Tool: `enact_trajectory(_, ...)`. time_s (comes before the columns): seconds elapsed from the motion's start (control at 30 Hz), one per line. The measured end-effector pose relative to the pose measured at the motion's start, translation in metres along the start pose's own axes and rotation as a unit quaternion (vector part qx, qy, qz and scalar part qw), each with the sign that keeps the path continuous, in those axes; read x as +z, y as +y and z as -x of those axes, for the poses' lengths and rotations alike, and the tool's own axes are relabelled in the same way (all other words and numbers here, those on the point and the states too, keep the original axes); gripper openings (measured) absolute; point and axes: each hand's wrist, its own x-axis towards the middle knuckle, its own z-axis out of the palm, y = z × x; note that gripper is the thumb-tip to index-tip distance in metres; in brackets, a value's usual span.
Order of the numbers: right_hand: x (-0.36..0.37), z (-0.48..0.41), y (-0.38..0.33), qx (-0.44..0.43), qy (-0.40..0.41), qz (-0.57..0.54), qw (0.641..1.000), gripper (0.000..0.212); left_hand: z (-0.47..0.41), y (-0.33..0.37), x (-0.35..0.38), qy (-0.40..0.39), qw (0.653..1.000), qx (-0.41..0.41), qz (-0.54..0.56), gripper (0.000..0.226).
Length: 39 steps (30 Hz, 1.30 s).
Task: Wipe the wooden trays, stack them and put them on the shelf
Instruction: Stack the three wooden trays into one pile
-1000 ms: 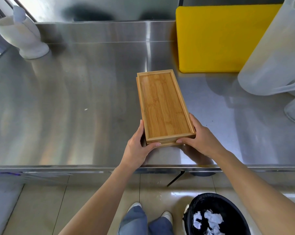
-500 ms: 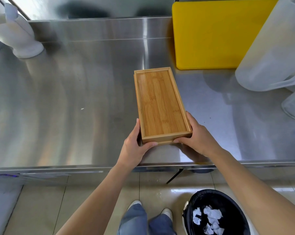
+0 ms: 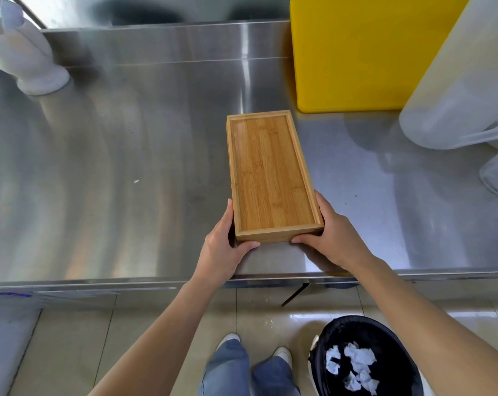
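Stacked wooden trays (image 3: pixel 270 175) on steel counter (image 3: pixel 113 167), near corners clasped by left hand (image 3: pixel 222 252) and right hand (image 3: pixel 333 238); best lifted level, edges squared.

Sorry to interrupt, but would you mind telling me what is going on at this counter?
A person grips the near end of a stack of rectangular wooden trays with the left hand and right hand. The stack lies on the stainless steel counter, not yet shelved. Crumpled white paper sits in the black bin below.

The steel counter (image 3: pixel 127 167) carries stacked wooden trays (image 3: pixel 270 178), a yellow board (image 3: pixel 356 52) — and a white vase (image 3: pixel 27 61).
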Motion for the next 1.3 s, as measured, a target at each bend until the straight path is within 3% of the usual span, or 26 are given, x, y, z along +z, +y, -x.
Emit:
enact_trajectory(0.13, 0.000, 0.000, 0.001, -0.007, -0.006, -0.015, 1.000, 0.097, 0.000, 0.002, 0.000, 0.002, 1.000, 0.012, 0.002, 0.096)
enact_trajectory(0.23, -0.004, -0.001, 0.000, 0.027, -0.039, -0.140, 0.989, 0.096, 0.000, 0.009, -0.009, -0.068, 0.996, -0.025, 0.053, 0.087)
enact_trajectory(0.3, -0.010, -0.004, 0.000, 0.083, -0.026, -0.251, 0.964, 0.109, -0.001, 0.020, -0.022, -0.083, 0.979, -0.096, 0.158, 0.078)
enact_trajectory(0.37, -0.014, -0.011, 0.000, 0.135, -0.030, -0.323, 0.936, 0.127, -0.011, 0.029, -0.034, -0.068, 0.944, -0.211, 0.246, 0.102)
enact_trajectory(0.4, -0.015, -0.014, -0.004, 0.149, -0.040, -0.338, 0.928, 0.129, -0.018, 0.032, -0.037, -0.071, 0.929, -0.244, 0.271, 0.097)
enact_trajectory(0.47, -0.013, -0.016, -0.013, 0.158, -0.065, -0.357, 0.918, 0.114, -0.026, 0.044, -0.038, -0.088, 0.914, -0.275, 0.284, 0.081)
enact_trajectory(0.53, -0.006, -0.017, -0.016, 0.165, -0.075, -0.374, 0.910, 0.092, -0.030, 0.052, -0.030, -0.114, 0.912, -0.292, 0.263, 0.079)
enact_trajectory(0.63, 0.003, -0.019, -0.013, 0.178, -0.063, -0.393, 0.900, 0.079, -0.035, 0.057, -0.024, -0.079, 0.922, -0.297, 0.236, 0.065)
enact_trajectory(0.83, 0.009, -0.014, -0.013, 0.191, -0.046, -0.397, 0.897, 0.068, -0.044, 0.048, -0.027, -0.040, 0.916, -0.345, 0.200, 0.066)
enact_trajectory(0.97, 0.011, -0.005, -0.010, 0.196, -0.046, -0.393, 0.897, 0.069, -0.041, 0.045, -0.032, -0.061, 0.903, -0.365, 0.217, 0.062)
enact_trajectory(1.1, 0.010, -0.002, -0.014, 0.191, -0.035, -0.406, 0.893, 0.066, -0.039, 0.045, -0.035, -0.073, 0.897, -0.376, 0.223, 0.073)
enact_trajectory(1.3, 0.004, -0.005, -0.024, 0.234, 0.000, -0.476, 0.848, 0.039, -0.038, 0.046, -0.034, -0.079, 0.902, -0.353, 0.237, 0.042)
